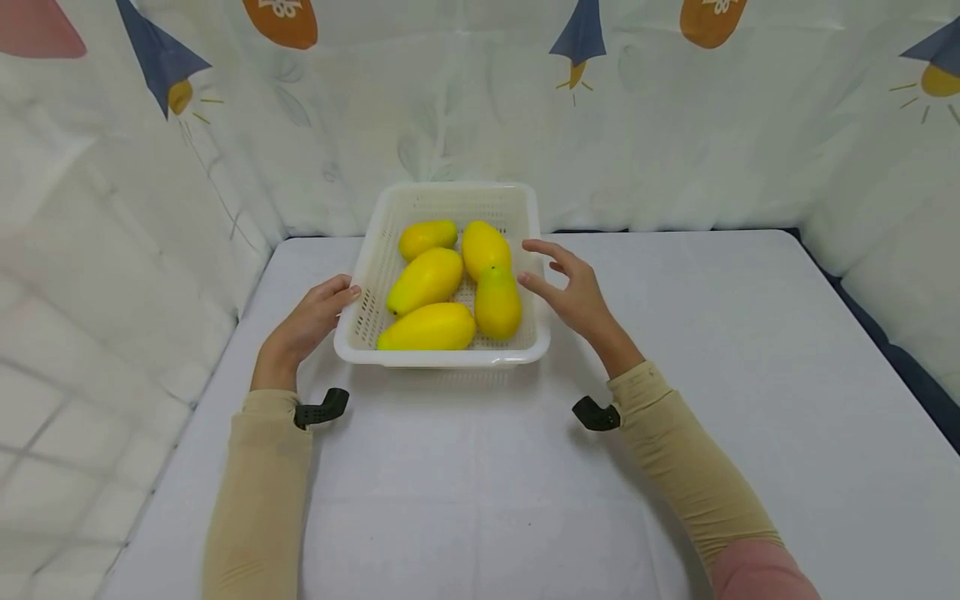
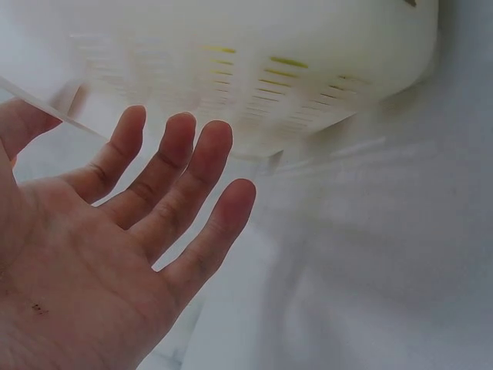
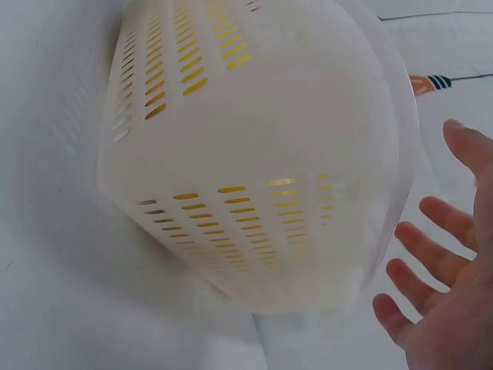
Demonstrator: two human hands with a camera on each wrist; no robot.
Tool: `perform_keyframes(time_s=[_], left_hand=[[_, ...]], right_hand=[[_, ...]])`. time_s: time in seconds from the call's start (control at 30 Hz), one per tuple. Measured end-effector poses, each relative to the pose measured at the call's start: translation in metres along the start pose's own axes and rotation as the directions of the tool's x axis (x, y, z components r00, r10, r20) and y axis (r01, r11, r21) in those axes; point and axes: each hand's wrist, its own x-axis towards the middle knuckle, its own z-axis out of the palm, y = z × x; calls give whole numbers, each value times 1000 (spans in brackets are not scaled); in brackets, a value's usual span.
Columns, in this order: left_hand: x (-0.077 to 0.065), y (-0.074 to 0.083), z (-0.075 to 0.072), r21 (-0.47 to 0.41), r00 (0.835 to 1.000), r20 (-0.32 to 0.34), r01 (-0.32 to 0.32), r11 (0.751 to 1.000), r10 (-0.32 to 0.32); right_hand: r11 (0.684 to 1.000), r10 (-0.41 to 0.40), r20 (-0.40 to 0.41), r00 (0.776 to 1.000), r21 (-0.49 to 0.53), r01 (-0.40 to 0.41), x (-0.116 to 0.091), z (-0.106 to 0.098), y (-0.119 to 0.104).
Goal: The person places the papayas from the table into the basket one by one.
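Observation:
A white slotted plastic basket [image 1: 442,358] stands at the far middle of the table and holds several yellow mangoes [image 1: 426,281]. At its left side, my left hand [image 1: 311,319] holds the rim, thumb over the top and fingers beneath the lip; in the left wrist view those fingers [image 2: 181,142] spread along the outer wall. My right hand [image 1: 573,296] hovers by the right rim with thumb and fingers parted. The right wrist view has this hand [image 3: 454,293] beside the rim, a gap between its fingertips and the basket wall [image 3: 262,146].
A white cloth covers the table [image 1: 480,483]. Behind it hangs a pale curtain [image 1: 480,125] printed with rockets, close beyond the basket's far edge. More curtain [image 1: 97,292] runs along the left side. Dark wrist cameras [image 1: 324,408] jut inward from both sleeves.

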Motion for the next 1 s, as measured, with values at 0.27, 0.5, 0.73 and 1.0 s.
perform_keyframes(time_s=[0.27,0.5,0.73,1.0], left_hand=[[0,2,-4,24,1000,3,9,1000,-9],[-1,5,-10,127,1000,12,7,992,-8],[-1,12,-12,247,998,1,60,967,-63],[-6,33,-15,377,998,27,37,925,-51]], right_hand=[[1000,10,-8,1000,-4,-10,3,-3,0],[1000,4,-7,1000,-19,-4,4,-6,2],[999,-9,-9,1000,-43,9,5,-11,1],[998,7,4,1000,-60,-7,5,-14,-1]])
